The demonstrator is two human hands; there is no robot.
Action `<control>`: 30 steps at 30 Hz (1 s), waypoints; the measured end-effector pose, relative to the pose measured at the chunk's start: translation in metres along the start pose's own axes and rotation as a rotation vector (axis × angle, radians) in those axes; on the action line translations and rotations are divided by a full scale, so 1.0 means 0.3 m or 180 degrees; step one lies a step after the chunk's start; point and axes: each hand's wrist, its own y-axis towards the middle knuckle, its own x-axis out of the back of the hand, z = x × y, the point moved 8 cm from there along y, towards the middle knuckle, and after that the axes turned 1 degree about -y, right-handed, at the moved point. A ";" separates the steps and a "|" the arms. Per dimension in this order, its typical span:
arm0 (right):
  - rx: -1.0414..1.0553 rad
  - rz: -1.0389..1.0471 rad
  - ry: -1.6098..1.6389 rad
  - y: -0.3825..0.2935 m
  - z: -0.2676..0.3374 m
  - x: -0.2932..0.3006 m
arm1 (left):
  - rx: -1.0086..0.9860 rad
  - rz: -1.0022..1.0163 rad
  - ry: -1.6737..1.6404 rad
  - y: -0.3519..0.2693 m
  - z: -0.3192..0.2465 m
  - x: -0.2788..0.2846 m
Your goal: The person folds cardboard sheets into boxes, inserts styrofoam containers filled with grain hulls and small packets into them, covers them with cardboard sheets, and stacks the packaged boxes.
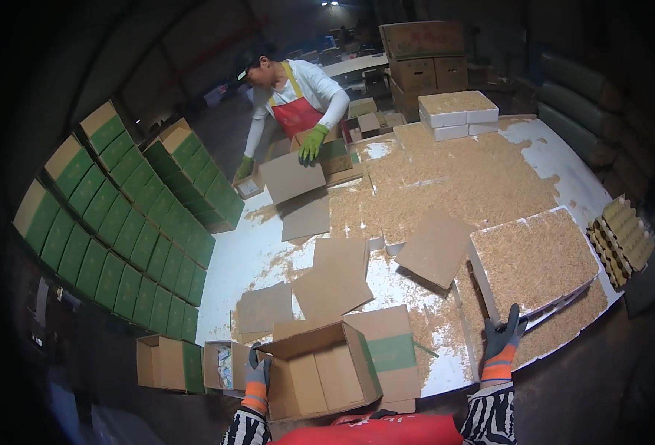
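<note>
An empty cardboard box [322,378] with a green band lies tilted before me, its inside showing. My left hand [259,370], in a grey and orange glove, grips its left edge. At the right, my right hand [504,336], gloved alike, touches the near corner of a white foam tray [536,261] covered with wood shavings; whether its fingers grip the tray is unclear. Beneath that tray is another shavings-covered layer [564,331]. Flat cardboard sheets [330,275] lie across the middle of the white table, and a flattened green-banded cardboard piece [386,345] sits beside the box.
A co-worker [299,100] in green gloves handles a cardboard sheet [293,173] across the table. Green boxes [121,222] are stacked at left. A small box [224,364] holds packets. Egg trays [622,242] stand at right; foam trays [458,117] are stacked at the back.
</note>
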 end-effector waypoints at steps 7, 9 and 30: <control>-0.0918 0.0154 0.1942 -0.059 -0.029 0.107 | -0.0383 -0.0084 0.0171 -0.023 -0.082 0.005; 0.0251 0.0444 -0.0081 -0.067 0.103 0.097 | -0.0213 -0.0103 -0.0178 -0.024 -0.081 -0.028; -0.0524 0.3094 0.0711 -0.707 0.740 -0.267 | 0.0212 0.0488 -0.0846 -0.036 -0.142 -0.050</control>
